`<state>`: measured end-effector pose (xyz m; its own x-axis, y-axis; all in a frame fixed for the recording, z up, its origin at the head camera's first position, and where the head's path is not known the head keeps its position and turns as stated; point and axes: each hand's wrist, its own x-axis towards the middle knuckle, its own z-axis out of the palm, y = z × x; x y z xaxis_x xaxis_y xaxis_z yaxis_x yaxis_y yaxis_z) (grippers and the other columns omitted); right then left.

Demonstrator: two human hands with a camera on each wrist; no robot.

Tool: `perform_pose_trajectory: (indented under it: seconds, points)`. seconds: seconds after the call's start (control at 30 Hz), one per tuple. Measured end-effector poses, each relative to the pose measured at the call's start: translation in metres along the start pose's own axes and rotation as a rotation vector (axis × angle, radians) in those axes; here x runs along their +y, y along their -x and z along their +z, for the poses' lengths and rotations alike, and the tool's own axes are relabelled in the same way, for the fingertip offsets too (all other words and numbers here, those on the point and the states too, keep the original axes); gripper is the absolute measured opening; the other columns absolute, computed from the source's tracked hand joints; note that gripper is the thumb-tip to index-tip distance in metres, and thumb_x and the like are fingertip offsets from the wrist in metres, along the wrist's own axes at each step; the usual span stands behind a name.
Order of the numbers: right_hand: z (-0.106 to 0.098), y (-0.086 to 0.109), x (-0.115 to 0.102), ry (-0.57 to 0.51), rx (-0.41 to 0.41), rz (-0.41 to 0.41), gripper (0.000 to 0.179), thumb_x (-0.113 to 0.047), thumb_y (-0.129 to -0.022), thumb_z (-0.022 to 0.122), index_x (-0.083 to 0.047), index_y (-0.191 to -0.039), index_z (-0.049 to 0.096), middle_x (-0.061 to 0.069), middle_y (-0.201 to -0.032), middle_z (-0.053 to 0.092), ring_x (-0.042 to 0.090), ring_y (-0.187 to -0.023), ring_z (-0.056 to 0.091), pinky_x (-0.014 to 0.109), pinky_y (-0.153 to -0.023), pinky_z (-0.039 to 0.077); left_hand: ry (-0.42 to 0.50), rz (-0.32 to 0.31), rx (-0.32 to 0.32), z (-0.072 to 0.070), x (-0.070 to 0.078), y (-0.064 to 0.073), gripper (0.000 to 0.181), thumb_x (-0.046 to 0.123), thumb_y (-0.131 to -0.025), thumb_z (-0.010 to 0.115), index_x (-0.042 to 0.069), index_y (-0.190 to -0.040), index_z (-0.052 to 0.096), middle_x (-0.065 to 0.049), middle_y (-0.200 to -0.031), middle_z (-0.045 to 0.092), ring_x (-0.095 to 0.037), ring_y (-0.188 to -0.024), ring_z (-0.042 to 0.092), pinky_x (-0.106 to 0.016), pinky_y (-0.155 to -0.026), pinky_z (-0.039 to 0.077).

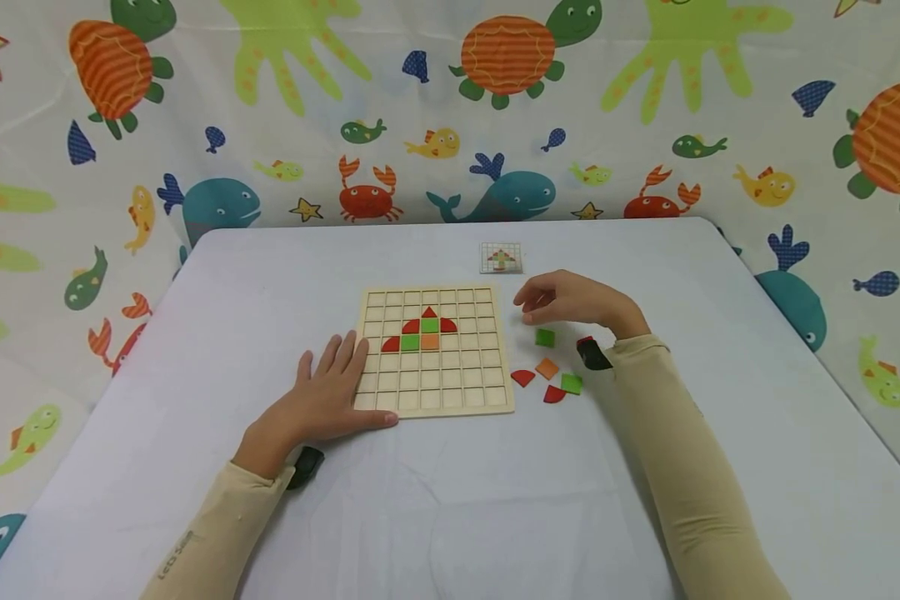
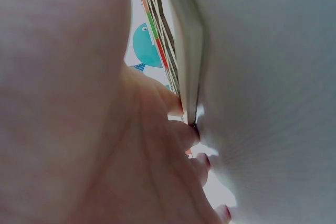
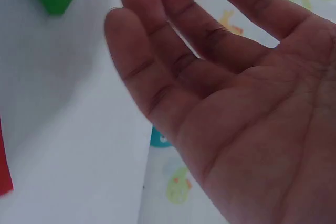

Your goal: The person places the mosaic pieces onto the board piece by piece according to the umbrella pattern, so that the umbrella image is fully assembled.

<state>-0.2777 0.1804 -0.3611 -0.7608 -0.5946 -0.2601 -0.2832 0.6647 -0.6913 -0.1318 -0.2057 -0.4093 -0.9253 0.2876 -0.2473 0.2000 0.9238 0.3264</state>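
A wooden grid board (image 1: 450, 400) lies on the table, with red, green and orange pieces set in its upper middle cells. A red triangle (image 1: 429, 313) tops them, and an orange square (image 1: 430, 342) sits lowest beside a green square (image 1: 409, 342). My left hand (image 1: 318, 408), fingers spread, rests against the board's left edge, its thumb at the lower corner. Right of the board hovers my right hand (image 1: 577, 300), fingers loosely bent and holding nothing; its palm (image 3: 252, 124) shows bare in the right wrist view. Just below it lies a loose green square (image 1: 545, 337).
Other loose pieces lie right of the board: an orange square (image 1: 547, 368), a green square (image 1: 572, 383) and red quarter circles (image 1: 522, 378). A small pattern card (image 1: 501, 258) sits behind the board. A printed sea-animal cloth (image 1: 607, 75) hangs beyond the white table (image 1: 420, 525).
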Motion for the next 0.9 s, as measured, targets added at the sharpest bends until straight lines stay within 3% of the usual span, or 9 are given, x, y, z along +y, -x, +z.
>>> perform_pose_trajectory:
  seconds: [0.43, 0.6, 0.9]
  points:
    - [0.003, 0.004, 0.016, 0.081, -0.108, 0.237, 0.032, -0.021, -0.094, 0.079, -0.012, -0.122, 0.065, 0.016, -0.120, 0.058, 0.033, -0.112, 0.052, 0.045, -0.090, 0.048, -0.005, -0.001, -0.011, -0.001, 0.001, -0.002, 0.129, 0.073, -0.087, 0.074, -0.006, -0.168, 0.012, -0.029, -0.176, 0.002, -0.050, -0.160, -0.001, -0.076, -0.119, -0.003]
    - [0.007, -0.002, 0.020, 0.111, -0.091, 0.245, 0.033, -0.021, -0.095, 0.080, -0.011, -0.121, 0.062, 0.017, -0.119, 0.056, 0.034, -0.112, 0.052, 0.045, -0.090, 0.049, -0.009, 0.001, -0.008, -0.002, 0.000, -0.002, 0.129, 0.072, -0.087, 0.074, -0.006, -0.168, 0.012, -0.029, -0.176, 0.003, -0.050, -0.161, -0.001, -0.075, -0.120, -0.003]
    - [0.011, -0.012, 0.025, 0.126, 0.020, 0.182, 0.023, -0.020, -0.098, 0.077, -0.005, -0.110, 0.064, 0.015, -0.108, 0.063, 0.031, -0.097, 0.057, 0.042, -0.083, 0.050, -0.004, -0.001, -0.010, -0.003, 0.002, -0.001, 0.129, 0.073, -0.087, 0.074, -0.006, -0.168, 0.013, -0.029, -0.175, 0.004, -0.051, -0.160, 0.000, -0.075, -0.120, -0.002]
